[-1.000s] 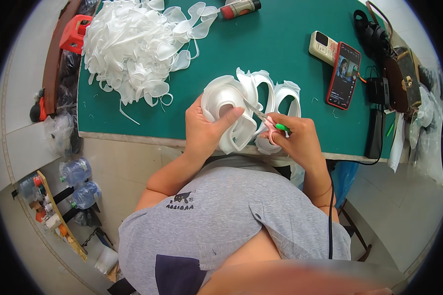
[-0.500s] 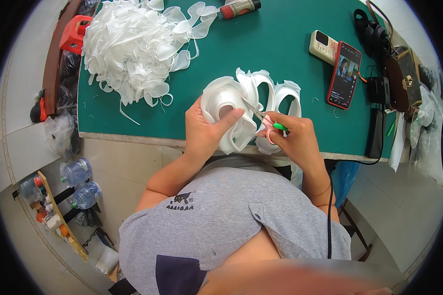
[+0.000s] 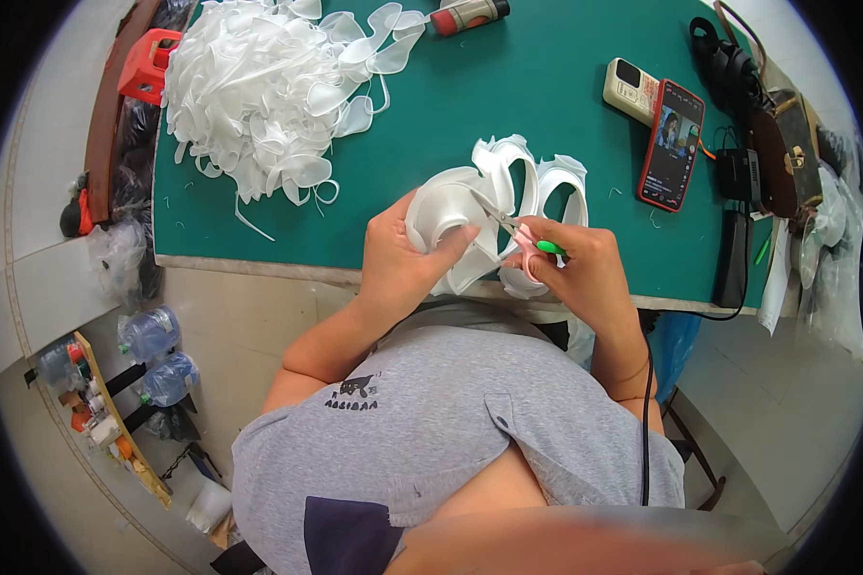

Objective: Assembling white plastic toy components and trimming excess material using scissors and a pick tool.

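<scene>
My left hand point(image 3: 398, 251) is closed on a white moulded cup-shaped piece point(image 3: 443, 196), its thumb pressed by the round opening. It holds the piece at the near edge of the green table point(image 3: 508, 81). In my right hand point(image 3: 585, 266) is a small pair of scissors point(image 3: 527, 251) with pink handles and a bright green part. The metal blades point up and left and meet the right rim of the cup; whether they are parted is hard to see. Touching the cup on the right are more white moulded pieces point(image 3: 558, 172) with large holes and ragged edges.
A heap of thin white offcuts point(image 3: 249, 96) covers the table's left side, beside a red plastic holder point(image 3: 147, 67). A red-and-black tube point(image 3: 468, 16) lies at the back. On the right are a phone point(image 3: 671, 144), a cream device point(image 3: 628, 88), a black box point(image 3: 738, 174) and cables.
The cup-shaped piece and my left hand have shifted slightly right, and the piece is turned a little. The scissors stay at its right rim, and my right hand has hardly moved.
</scene>
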`<state>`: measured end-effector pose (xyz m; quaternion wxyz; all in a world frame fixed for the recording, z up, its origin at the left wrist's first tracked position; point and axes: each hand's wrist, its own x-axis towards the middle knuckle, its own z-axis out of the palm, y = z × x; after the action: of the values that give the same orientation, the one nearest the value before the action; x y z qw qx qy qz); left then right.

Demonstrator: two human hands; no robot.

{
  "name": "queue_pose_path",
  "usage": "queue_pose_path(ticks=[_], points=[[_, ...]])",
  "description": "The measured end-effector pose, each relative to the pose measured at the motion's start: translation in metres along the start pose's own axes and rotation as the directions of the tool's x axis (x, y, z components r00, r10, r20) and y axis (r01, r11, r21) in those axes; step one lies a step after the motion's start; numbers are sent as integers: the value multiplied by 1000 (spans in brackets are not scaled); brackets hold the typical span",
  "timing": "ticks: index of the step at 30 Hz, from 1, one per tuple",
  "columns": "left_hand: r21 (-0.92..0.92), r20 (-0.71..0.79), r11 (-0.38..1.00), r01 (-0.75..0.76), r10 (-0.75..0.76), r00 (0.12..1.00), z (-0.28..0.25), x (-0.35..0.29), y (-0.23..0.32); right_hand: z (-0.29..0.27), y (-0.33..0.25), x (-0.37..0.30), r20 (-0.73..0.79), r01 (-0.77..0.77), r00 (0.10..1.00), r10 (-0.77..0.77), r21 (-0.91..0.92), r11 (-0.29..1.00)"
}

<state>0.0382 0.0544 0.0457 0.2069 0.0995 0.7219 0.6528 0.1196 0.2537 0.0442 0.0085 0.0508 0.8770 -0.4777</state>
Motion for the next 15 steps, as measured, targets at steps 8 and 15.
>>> queue_pose_path(ticks=[8, 15], points=[[33, 63, 999, -19, 17, 998, -5, 0, 3, -7, -4, -3, 67, -35, 997, 33, 26, 999], [23, 51, 999, -43, 42, 998, -4, 0, 7, -9, -2, -5, 88, -71, 994, 64, 78, 994]])
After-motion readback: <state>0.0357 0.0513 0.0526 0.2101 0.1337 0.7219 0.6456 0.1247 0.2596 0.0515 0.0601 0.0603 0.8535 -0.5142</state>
